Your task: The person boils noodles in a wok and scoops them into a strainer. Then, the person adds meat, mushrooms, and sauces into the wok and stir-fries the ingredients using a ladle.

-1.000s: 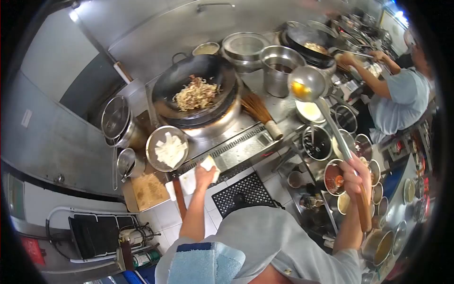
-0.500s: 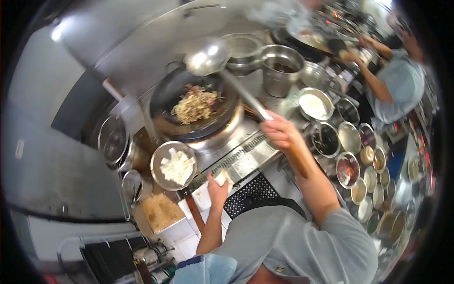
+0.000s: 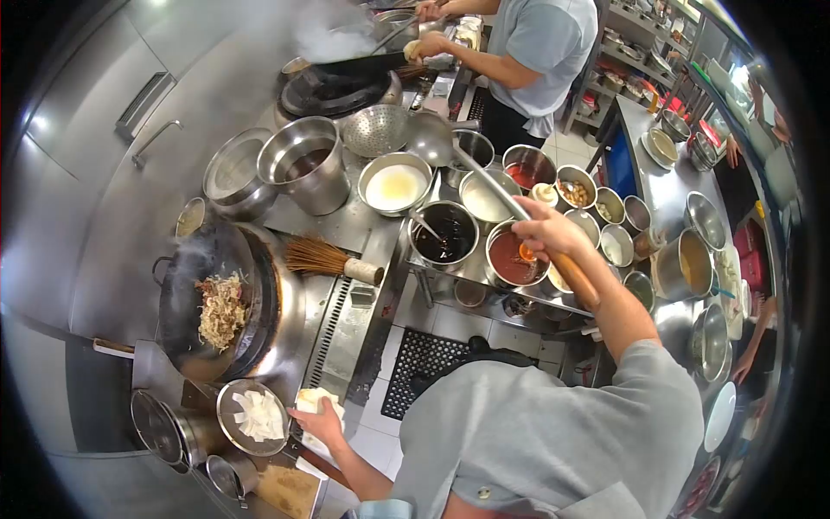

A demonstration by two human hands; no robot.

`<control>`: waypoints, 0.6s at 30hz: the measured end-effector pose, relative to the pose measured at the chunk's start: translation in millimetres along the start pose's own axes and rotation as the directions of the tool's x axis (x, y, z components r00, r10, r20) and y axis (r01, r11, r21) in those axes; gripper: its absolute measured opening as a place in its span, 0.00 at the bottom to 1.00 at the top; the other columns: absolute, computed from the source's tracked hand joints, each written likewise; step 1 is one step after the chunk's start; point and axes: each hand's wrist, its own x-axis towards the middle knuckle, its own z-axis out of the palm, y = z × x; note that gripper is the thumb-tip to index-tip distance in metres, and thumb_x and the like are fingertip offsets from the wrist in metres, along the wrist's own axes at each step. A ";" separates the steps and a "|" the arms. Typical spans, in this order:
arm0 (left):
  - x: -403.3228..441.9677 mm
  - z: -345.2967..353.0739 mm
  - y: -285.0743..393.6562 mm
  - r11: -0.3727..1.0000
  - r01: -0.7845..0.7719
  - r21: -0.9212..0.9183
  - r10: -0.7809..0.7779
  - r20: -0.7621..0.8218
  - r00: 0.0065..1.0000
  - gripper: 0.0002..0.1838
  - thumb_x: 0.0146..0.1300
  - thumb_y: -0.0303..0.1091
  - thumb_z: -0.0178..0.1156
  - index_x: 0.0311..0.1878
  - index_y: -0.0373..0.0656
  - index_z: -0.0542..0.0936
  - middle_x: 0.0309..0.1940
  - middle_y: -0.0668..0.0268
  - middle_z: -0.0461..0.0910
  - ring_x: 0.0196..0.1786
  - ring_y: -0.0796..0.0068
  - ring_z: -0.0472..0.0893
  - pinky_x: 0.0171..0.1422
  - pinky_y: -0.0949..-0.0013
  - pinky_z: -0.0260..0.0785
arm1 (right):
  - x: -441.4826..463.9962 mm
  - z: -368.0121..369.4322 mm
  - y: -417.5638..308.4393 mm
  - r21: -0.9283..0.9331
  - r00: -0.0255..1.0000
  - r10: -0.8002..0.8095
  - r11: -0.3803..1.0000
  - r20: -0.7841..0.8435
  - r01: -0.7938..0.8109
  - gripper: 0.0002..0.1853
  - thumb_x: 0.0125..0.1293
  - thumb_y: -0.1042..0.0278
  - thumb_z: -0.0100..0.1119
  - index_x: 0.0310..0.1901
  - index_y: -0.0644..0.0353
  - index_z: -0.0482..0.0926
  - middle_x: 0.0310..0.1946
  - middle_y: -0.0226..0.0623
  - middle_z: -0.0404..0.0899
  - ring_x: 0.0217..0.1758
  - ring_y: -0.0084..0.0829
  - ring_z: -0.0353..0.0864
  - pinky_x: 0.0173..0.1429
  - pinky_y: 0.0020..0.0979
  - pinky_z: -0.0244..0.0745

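Observation:
My right hand is closed round the wooden-ended handle of a large metal ladle. The ladle's bowl hangs over the seasoning pots, near a perforated strainer. At the stove's front edge, my left hand grips a pale folded cloth; some fingers are hidden. Left of that hand is a metal bowl of white slices. Beyond it, the black wok holds a heap of shredded, noodle-like food that gives off steam.
Dark sauce fills one pot; red sauce is in another. A bamboo brush lies on the stove beside a tall steel pot. Another person works at a second wok at the back. A wooden board sits at bottom left.
The view has swung right. My right hand has carried the ladle away from the wok to above the seasoning pots. My left hand stays by the stove edge with the cloth.

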 end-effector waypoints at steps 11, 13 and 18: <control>-7.8 49.3 191.7 0.915 -0.403 0.001 0.402 0.081 0.912 0.32 0.55 0.37 0.63 0.61 0.33 0.69 0.66 0.41 0.60 0.69 0.41 0.59 0.73 0.49 0.52 | 77.7 -98.5 29.4 -0.315 0.998 0.031 0.948 -0.050 -0.045 0.20 0.61 0.73 0.56 0.56 0.64 0.69 0.20 0.26 0.69 0.15 0.17 0.67 0.15 0.23 0.63; -9.0 69.2 230.3 0.829 -0.541 -0.138 0.557 0.137 0.819 0.28 0.57 0.35 0.63 0.60 0.34 0.71 0.64 0.44 0.65 0.66 0.43 0.64 0.71 0.51 0.55 | 84.6 -112.5 36.2 -0.066 0.997 0.077 0.995 0.023 -0.075 0.12 0.60 0.72 0.56 0.45 0.63 0.71 0.21 0.28 0.69 0.17 0.17 0.69 0.17 0.23 0.65; -3.9 115.2 317.0 0.684 -0.690 -0.236 0.729 0.205 0.653 0.24 0.57 0.30 0.60 0.57 0.33 0.73 0.60 0.44 0.69 0.64 0.46 0.67 0.69 0.53 0.58 | 69.7 -130.0 23.7 0.295 0.986 0.109 0.945 0.128 -0.143 0.08 0.65 0.76 0.52 0.45 0.60 0.70 0.24 0.25 0.67 0.16 0.12 0.62 0.14 0.19 0.59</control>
